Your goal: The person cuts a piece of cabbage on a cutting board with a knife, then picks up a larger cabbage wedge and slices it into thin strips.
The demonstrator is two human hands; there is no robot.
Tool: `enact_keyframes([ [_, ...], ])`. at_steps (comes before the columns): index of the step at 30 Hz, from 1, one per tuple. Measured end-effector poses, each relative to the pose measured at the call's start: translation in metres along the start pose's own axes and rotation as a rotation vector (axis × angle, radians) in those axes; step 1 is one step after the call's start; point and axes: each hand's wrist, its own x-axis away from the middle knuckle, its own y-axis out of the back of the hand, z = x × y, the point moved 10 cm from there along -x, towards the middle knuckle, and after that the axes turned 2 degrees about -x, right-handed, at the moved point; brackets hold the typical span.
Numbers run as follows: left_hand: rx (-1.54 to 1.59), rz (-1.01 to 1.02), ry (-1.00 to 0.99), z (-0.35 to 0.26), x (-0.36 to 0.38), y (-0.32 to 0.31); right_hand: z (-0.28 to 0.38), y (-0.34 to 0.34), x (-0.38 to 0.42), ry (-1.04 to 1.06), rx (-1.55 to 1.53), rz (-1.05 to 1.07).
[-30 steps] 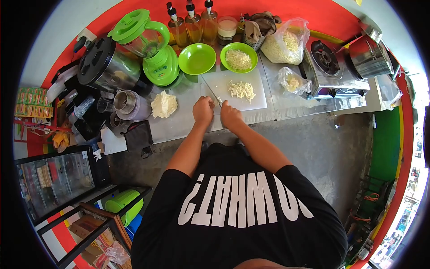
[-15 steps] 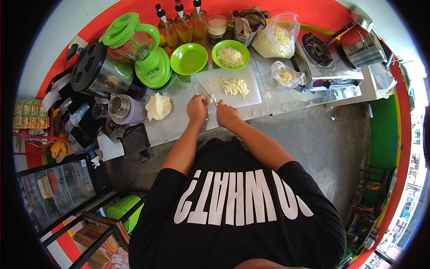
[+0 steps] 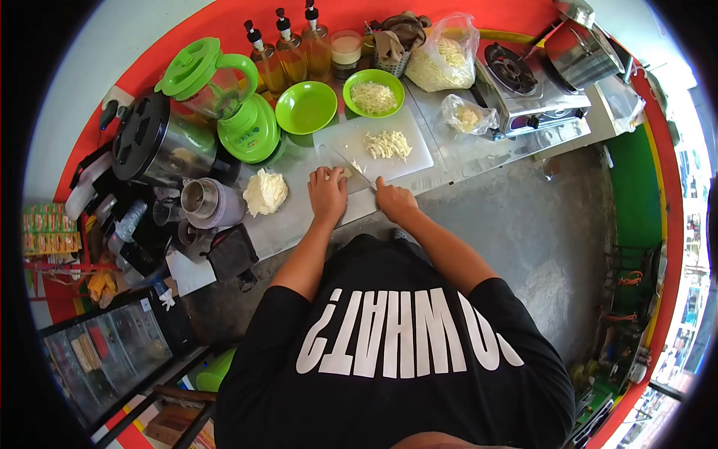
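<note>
My right hand (image 3: 394, 200) is closed round the handle of a knife (image 3: 351, 165), whose blade points up and left over the white cutting board (image 3: 419, 153). To its left, my left hand (image 3: 327, 193) rests at the board's lower left edge, fingers bent over a small pale piece (image 3: 344, 173) that they partly hide. A pile of chopped pale strips (image 3: 387, 146) lies on the board, with a few loose bits near the blade. Behind the board are a green bowl of shreds (image 3: 374, 97) and another green bowl (image 3: 306, 108) with nothing visible in it.
A pale crumpled lump (image 3: 265, 192) lies left of my hands. Further back stand a green blender (image 3: 249, 131), pump bottles (image 3: 290, 56) and a bag of shreds (image 3: 441, 63). A gas stove (image 3: 542, 112) with a steel pot (image 3: 583, 60) stands at the right.
The view has tilted and shifted slightly. My right hand and the knife handle have moved right and down, away from my left hand, whose fingers now spread more over the board's edge.
</note>
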Motion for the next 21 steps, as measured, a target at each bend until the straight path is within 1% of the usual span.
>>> enact_keyframes([
  [1,0.011,0.012,-0.007,0.005,0.002,-0.001,-0.011,0.001,0.004,-0.034,0.009,-0.01],
  [3,0.007,0.085,-0.127,0.004,0.003,-0.004,-0.026,0.002,0.013,-0.083,0.016,-0.019],
  [5,0.028,0.113,-0.181,0.009,0.005,-0.001,-0.03,0.015,0.018,-0.072,-0.072,-0.112],
  [7,0.053,0.137,-0.216,0.009,0.01,-0.001,-0.022,0.017,0.024,-0.077,-0.102,-0.133],
  [10,0.118,0.098,-0.157,0.016,0.009,0.002,-0.002,0.017,0.035,-0.089,-0.153,-0.16],
  [12,0.073,0.107,-0.208,0.012,0.015,0.002,0.013,0.008,0.041,-0.108,-0.186,-0.162],
  [13,0.073,0.109,-0.203,0.014,0.017,0.002,0.018,0.005,0.043,-0.123,-0.205,-0.178],
  [15,0.019,0.059,-0.346,0.003,0.021,0.008,0.027,-0.001,0.042,-0.13,-0.224,-0.2],
  [17,0.005,0.066,-0.355,0.003,0.021,0.007,0.03,-0.008,0.042,-0.16,-0.203,-0.229],
  [21,0.017,0.097,-0.363,0.002,0.021,0.005,0.04,-0.009,0.047,-0.206,-0.138,-0.204],
])
